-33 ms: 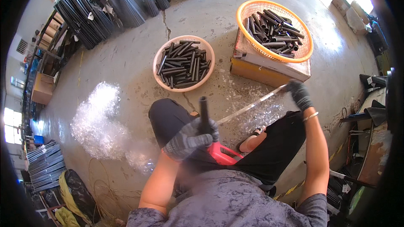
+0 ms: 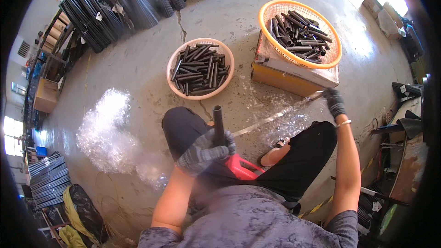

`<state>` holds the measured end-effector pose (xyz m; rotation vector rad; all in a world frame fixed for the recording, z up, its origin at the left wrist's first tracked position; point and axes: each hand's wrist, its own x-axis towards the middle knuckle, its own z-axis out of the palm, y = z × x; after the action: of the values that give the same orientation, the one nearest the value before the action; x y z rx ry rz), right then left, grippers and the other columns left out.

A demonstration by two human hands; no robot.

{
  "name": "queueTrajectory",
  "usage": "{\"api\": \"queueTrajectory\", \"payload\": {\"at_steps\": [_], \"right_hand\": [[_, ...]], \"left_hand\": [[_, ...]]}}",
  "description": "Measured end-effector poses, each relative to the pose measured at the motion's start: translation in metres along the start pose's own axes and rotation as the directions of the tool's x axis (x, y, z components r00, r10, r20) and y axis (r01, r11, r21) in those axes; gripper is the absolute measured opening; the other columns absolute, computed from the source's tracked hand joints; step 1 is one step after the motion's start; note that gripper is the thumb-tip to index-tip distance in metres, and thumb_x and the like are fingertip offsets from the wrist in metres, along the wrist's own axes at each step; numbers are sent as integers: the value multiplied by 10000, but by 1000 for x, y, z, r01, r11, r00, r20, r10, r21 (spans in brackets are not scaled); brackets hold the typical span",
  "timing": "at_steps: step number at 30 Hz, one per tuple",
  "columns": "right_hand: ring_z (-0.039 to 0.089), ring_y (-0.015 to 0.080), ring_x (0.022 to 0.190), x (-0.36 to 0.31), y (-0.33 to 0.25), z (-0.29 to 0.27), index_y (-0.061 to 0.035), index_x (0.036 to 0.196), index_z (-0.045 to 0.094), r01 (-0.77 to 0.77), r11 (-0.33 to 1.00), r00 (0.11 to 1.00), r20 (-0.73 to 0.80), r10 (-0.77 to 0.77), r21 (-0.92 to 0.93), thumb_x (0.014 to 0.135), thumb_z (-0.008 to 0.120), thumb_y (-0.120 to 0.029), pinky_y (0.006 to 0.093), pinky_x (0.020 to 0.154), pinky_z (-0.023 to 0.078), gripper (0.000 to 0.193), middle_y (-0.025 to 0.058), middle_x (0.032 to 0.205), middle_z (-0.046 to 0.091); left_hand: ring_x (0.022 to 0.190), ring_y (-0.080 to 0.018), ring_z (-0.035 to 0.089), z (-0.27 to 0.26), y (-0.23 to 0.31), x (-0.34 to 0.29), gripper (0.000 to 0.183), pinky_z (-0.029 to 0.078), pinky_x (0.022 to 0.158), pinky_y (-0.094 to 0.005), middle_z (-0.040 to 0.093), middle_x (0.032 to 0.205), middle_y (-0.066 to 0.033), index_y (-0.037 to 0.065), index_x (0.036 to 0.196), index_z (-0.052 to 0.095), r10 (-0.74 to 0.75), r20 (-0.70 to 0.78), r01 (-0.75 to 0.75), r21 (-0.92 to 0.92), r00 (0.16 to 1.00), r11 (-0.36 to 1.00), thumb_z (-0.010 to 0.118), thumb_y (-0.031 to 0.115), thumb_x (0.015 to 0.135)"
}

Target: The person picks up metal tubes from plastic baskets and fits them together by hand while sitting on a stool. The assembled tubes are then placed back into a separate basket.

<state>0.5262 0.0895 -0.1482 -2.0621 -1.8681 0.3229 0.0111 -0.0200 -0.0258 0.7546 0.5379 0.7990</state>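
My left hand (image 2: 202, 150), in a grey striped glove, is closed round a short black tube (image 2: 218, 121) held upright above my lap. From beside that tube a clear plastic strip (image 2: 266, 120) stretches across to my right hand (image 2: 335, 103). The right glove is dark with grey bands, and its fingers are closed on the strip's far end. In front of my knees sits a pale pink basket (image 2: 231, 59) full of short black tubes. An orange-rimmed basket (image 2: 339, 48) with more black tubes stands on a cardboard box (image 2: 280, 80), just beyond my right hand.
A heap of crumpled clear plastic (image 2: 108, 133) lies on the floor at left, with plastic scraps (image 2: 285, 126) near my right foot. A pink-red plastic object (image 2: 241, 167) is between my thighs. Bundles of long dark rods (image 2: 87, 18) lean at the far left. A worn bench (image 2: 409, 165) stands at right.
My right hand has moved a little to the right, with the plastic strip drawn along and blurred. My left hand and the tube have shifted slightly left.
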Motion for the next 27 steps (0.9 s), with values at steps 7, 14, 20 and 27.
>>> {"api": "queueTrajectory", "payload": {"at_steps": [7,14,20,27], "right_hand": [[549,112,625,-57,-233,-50,-95,1297,473,-730,197,676,734,64,654,880,533,-59,275,586,467,422,81,807,611],[591,207,1020,-67,-233,9,-19,1208,541,331,662,628,367,-686,672,843,568,-82,310,866,466,371,106,1093,630],[573,192,677,33,-6,17,-77,1032,581,40,992,996,-82,-31,117,877,523,-171,288,565,455,190,84,906,641],[536,91,795,-66,-273,-44,-108,1333,441,-317,512,806,511,-298,798,866,547,-50,218,637,458,482,11,1149,569]], "left_hand": [[953,-172,565,4,-20,4,317,459,859,-324,606,992,-48,48,1135,558,-119,-142,136,113,983,984,642,33,830],[950,-166,583,11,9,5,344,475,863,-337,607,1028,-52,35,1156,550,-81,-62,88,105,995,991,638,7,825],[888,-216,605,-20,13,-20,346,508,797,-344,636,919,-83,29,1146,551,99,-263,-89,50,960,995,632,-11,812],[896,-213,607,1,2,7,319,500,778,-335,616,979,-80,39,1138,550,-90,-141,102,80,986,992,634,26,831]]}}
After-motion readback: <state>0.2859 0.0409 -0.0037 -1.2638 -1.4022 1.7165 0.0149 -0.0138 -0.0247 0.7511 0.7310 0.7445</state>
